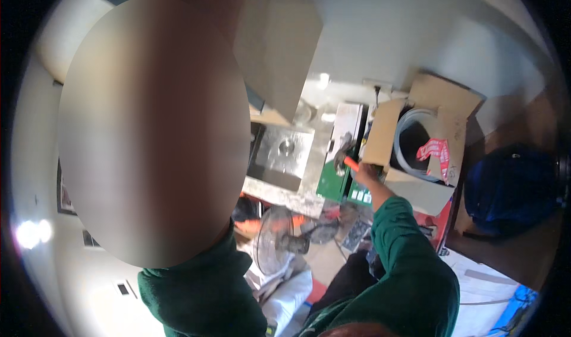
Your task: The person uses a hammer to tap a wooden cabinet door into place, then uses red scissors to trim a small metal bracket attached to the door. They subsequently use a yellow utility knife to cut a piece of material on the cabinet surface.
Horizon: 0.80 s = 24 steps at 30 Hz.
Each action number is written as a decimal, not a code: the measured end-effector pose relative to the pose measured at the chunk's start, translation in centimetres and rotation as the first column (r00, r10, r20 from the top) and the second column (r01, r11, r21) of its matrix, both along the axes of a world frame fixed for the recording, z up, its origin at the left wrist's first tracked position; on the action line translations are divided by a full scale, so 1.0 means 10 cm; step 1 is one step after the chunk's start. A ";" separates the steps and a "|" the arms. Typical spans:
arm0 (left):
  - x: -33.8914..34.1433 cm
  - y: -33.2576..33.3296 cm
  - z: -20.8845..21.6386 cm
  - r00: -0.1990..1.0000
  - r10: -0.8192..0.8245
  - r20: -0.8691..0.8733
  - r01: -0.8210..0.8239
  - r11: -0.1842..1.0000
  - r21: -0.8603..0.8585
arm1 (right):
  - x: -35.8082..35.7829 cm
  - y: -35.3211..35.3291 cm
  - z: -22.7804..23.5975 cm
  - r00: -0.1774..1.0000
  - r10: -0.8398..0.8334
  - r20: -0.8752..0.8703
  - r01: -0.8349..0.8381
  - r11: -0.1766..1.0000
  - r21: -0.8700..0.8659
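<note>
Okay, we take the cardboard box (pixel 425 194) as landmark; just off its left side we see the right hand (pixel 369 175), fingers wrapped around the orange handle of a dark-headed hand tool (pixel 352 163); the tool's head points away from the box, over a green-and-white case (pixel 331 179) standing left of it; we can't make out the exact tool type; the left sleeve (pixel 199 295), green, sits well left of the box and runs up into a blurred oval, so we cannot tell the left hand's grip; the box has its flaps spread and holds a grey round-rimmed tub (pixel 402 129) plus a red-and-white strip (pixel 439 151); farther left of the box we note a steel sink (pixel 276 173); lower left, a fan (pixel 275 236); right of it, a dark blue backpack (pixel 508 188).
</note>
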<state>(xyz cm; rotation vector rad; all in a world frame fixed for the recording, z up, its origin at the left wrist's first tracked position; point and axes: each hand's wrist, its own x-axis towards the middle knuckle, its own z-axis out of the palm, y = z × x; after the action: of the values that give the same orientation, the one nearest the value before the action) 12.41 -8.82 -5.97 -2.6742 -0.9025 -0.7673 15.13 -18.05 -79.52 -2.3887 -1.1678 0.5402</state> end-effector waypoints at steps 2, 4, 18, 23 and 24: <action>0.00 -0.03 -0.03 0.999 0.041 -0.024 -0.041 0.999 -0.016 | -0.08 0.07 0.20 0.998 -0.044 0.033 0.042 0.997 0.063; 0.01 -0.05 -0.05 0.998 0.060 -0.034 -0.061 0.998 -0.027 | -0.07 0.09 0.30 0.980 -0.124 0.156 0.095 0.979 0.178; -0.07 -0.11 -0.02 0.997 0.023 -0.068 -0.032 0.991 -0.133 | -0.45 0.06 1.21 0.977 -0.052 -0.205 0.069 0.994 0.080; 0.03 -0.24 0.09 0.973 0.167 -0.162 -0.181 0.980 -0.076 | -0.57 0.04 1.34 0.983 0.021 -0.184 0.064 0.893 0.445; 0.11 -0.08 0.00 0.979 0.135 -0.151 -0.144 0.988 -0.049 | -0.54 -0.09 1.35 0.953 0.038 -0.301 0.108 0.886 0.451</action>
<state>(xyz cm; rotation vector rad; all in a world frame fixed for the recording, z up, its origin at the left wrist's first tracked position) 13.50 -9.61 -5.95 -2.6420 -1.0762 -0.5125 9.76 -18.96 -65.98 -1.8383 -0.9813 0.5226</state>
